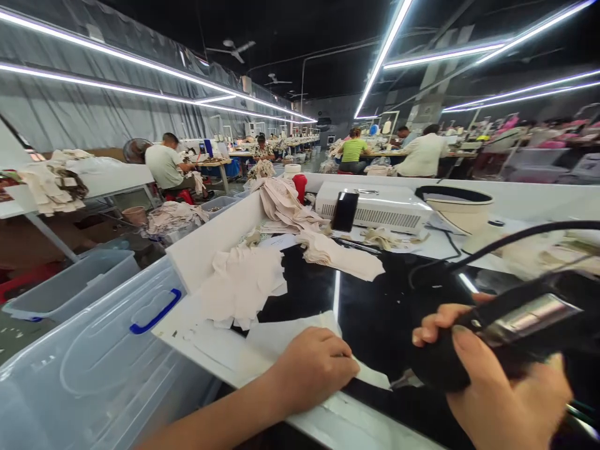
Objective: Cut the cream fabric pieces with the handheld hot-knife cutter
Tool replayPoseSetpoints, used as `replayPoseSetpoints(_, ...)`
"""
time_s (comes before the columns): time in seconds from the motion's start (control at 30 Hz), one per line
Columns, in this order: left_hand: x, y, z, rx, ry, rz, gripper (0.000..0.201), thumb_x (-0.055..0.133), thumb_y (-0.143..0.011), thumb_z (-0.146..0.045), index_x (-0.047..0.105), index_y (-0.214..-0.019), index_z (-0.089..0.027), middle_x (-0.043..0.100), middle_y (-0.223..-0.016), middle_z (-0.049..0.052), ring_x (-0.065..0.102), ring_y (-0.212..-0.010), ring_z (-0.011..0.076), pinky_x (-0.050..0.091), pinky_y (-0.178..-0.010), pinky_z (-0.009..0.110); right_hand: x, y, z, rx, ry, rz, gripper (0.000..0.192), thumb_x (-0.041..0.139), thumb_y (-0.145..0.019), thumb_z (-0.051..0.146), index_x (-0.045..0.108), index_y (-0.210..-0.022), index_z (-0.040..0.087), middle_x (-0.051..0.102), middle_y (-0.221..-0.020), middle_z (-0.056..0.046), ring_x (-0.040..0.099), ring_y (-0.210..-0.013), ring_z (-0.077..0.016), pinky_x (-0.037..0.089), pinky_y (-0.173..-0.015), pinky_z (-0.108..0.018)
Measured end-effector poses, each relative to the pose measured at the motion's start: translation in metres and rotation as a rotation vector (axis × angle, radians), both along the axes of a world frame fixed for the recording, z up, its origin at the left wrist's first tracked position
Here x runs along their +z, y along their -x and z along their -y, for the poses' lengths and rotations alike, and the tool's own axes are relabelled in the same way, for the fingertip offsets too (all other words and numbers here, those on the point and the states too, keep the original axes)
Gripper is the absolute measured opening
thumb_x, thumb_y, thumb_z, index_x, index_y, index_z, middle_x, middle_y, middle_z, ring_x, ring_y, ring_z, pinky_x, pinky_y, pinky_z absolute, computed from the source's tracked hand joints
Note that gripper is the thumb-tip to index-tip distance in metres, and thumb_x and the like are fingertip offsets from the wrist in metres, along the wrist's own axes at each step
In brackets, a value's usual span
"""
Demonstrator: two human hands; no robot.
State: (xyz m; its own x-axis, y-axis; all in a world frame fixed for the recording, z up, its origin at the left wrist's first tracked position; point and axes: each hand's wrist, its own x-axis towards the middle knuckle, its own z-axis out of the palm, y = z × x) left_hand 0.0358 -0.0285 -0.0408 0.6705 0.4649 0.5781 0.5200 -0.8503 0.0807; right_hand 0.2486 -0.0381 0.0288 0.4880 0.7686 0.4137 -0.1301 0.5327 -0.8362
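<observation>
I see a thin, pale cloth piece (284, 334) at six o'clock on the tabletop (375, 312), the left hand (316, 364) over it, fingers bent together; at four, the right hand (499, 378), fingers wrapped round a black, pointed tool (534, 319).

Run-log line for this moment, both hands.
left hand: on pale sheet | right hand: gripping black handheld tool, tip near sheet's corner | pale cut pieces: beyond left hand
</observation>
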Motion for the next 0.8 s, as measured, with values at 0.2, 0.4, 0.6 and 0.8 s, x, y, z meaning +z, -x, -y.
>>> replayPoseSetpoints(0.2,0.005,0.004,0.003,-0.056,0.033,0.135,0.016,0.064,-0.106,-0.011,0.074,-0.097,-0.019,0.075,-0.091,0.000,0.071,-0.088,0.0150,0.057,-0.085,0.030,0.015,0.015,0.013,0.010,-0.011,0.030,0.045,0.091,-0.082,0.039,0.064,-0.117,0.031,0.068,-0.081,0.004,0.064,-0.063,-0.0163,0.060,-0.059,-0.032)
replayPoseSetpoints(0.4,0.006,0.003,0.005,-0.060,0.040,0.158,0.018,0.061,-0.108,-0.013,0.073,-0.097,-0.019,0.074,-0.093,0.000,0.070,-0.088,0.0162,0.057,-0.084,0.031,0.019,0.013,0.012,-0.008,-0.034,-0.003,0.045,0.091,-0.079,0.034,0.065,-0.116,0.029,0.070,-0.080,0.004,0.065,-0.062,-0.0165,0.060,-0.057,-0.031)
replayPoseSetpoints(0.6,0.004,0.003,0.005,-0.064,0.013,0.175,0.014,0.063,-0.108,-0.014,0.073,-0.100,-0.019,0.074,-0.093,-0.001,0.069,-0.088,0.0162,0.056,-0.085,0.031,0.025,0.026,0.003,0.018,-0.080,-0.055,0.044,0.091,-0.079,0.030,0.066,-0.116,0.029,0.069,-0.079,0.004,0.064,-0.061,-0.0166,0.060,-0.056,-0.031)
replayPoseSetpoints(0.8,0.001,0.003,0.005,-0.067,0.007,0.161,0.015,0.063,-0.109,-0.015,0.072,-0.099,-0.019,0.074,-0.091,-0.001,0.069,-0.089,0.0159,0.056,-0.086,0.031,0.015,0.038,-0.004,0.045,-0.065,-0.019,0.046,0.092,-0.082,0.038,0.065,-0.118,0.030,0.070,-0.082,0.005,0.066,-0.064,-0.0167,0.059,-0.062,-0.033)
